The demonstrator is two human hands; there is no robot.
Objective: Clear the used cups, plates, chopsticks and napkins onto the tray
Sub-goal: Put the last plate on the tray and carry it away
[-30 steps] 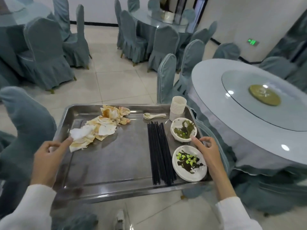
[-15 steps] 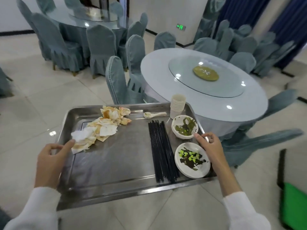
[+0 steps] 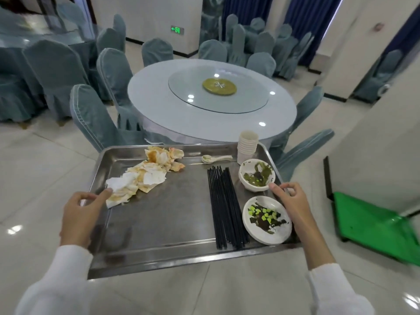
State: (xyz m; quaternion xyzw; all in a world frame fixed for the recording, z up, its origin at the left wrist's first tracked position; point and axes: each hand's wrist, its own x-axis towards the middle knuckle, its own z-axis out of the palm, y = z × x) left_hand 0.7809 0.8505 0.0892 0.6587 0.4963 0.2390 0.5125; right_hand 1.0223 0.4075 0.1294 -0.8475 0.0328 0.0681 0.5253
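I carry a steel tray (image 3: 159, 226) above the tiled floor. My left hand (image 3: 81, 214) grips its left rim, thumb lying inside near the stained crumpled napkins (image 3: 145, 176). My right hand (image 3: 291, 201) grips the right rim beside the dishes. On the tray lie a bundle of black chopsticks (image 3: 225, 205), a white plate (image 3: 267, 220) with green and dark scraps, a white bowl (image 3: 256, 175) with leafy remains, a stack of white cups (image 3: 247, 146) in the far right corner, and a white spoon (image 3: 216, 158).
A round white table (image 3: 159, 105) with a glass turntable (image 3: 218, 89) stands ahead, ringed by grey-blue covered chairs (image 3: 93, 117). A green cart (image 3: 372, 226) sits low at the right beside a white wall. More tables and chairs stand at the far left.
The view has swung right: the round table has shifted from the right to straight ahead, and the green cart has come into view. Both hands keep the same grip on the tray.
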